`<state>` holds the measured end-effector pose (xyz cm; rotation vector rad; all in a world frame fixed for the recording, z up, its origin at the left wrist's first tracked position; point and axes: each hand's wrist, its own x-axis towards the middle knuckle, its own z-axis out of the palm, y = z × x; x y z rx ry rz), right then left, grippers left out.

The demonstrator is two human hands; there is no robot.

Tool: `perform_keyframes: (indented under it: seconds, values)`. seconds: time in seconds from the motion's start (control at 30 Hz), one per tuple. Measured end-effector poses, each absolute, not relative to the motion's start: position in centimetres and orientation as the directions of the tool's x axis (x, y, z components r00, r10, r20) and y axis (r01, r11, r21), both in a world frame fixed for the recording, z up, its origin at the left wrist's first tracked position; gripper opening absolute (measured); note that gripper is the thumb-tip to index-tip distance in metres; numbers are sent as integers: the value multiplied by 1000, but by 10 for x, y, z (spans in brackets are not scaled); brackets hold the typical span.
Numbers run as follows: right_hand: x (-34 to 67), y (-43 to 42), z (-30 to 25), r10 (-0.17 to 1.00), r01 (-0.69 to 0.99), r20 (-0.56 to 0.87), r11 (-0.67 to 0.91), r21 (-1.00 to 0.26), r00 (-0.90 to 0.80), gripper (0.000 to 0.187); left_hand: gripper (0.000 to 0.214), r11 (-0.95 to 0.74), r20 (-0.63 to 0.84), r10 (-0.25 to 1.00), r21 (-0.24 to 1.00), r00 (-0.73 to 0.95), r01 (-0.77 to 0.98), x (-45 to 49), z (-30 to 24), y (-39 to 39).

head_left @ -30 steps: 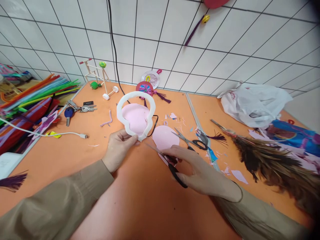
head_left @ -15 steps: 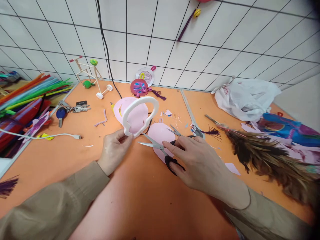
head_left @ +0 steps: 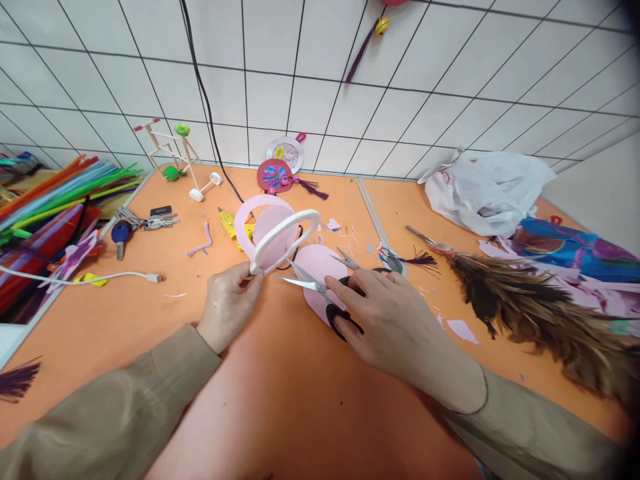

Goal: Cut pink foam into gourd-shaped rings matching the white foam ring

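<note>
Pinched in my left hand point(head_left: 231, 300) is a white foam ring point(head_left: 287, 230), held at its near end and tilted above the table. My right hand point(head_left: 387, 317) has its thumb and fingers in the black handles of a pair of scissors point(head_left: 309, 285), whose blades stand apart and point left toward the ring. Under the scissors lies a pink paper oval point(head_left: 320, 263). Behind the foam ring lie a pink paper ring point(head_left: 243, 223) and another pink piece. A second pair of scissors point(head_left: 346, 259) lies just beyond my right hand, partly hidden by it.
A yellow glue gun point(head_left: 228, 225) lies behind the pink ring. Toward the left are keys point(head_left: 121, 233), a white cable point(head_left: 130, 275) and a small stick tricycle point(head_left: 180, 157). A feather bundle point(head_left: 500, 293) and a white plastic bag point(head_left: 490, 193) occupy the right. Pink scraps point(head_left: 463, 330) lie about.
The foam ring has tipped to a flatter angle in my left hand, uncovering more of the pink ring behind. The scissors in my right hand have barely shifted, blades still apart.
</note>
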<state>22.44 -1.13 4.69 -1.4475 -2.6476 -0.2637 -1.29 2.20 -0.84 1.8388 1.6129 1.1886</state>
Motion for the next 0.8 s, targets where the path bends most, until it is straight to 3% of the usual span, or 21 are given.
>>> perform_keyframes:
  seconds: [0.17,0.33,0.5,0.67,0.8]
  values:
    - [224,-10,45,813,833,185,544,100,-552,29,23,-405,493,864,560,102,723,-16,-11,21]
    - [223,-12,46,816,830,156,551,86,-557,26,27,-512,540,818,526,198,679,-16,-11,20]
    - [224,-10,45,793,811,171,575,109,-585,25,19,-386,450,889,641,83,664,-15,-8,22]
    - [226,-8,43,773,792,176,600,110,-610,24,12,-200,228,974,877,-12,437,-15,-7,23]
    - [227,-9,43,761,782,180,615,106,-623,24,15,-154,165,986,916,1,370,-15,-9,24]
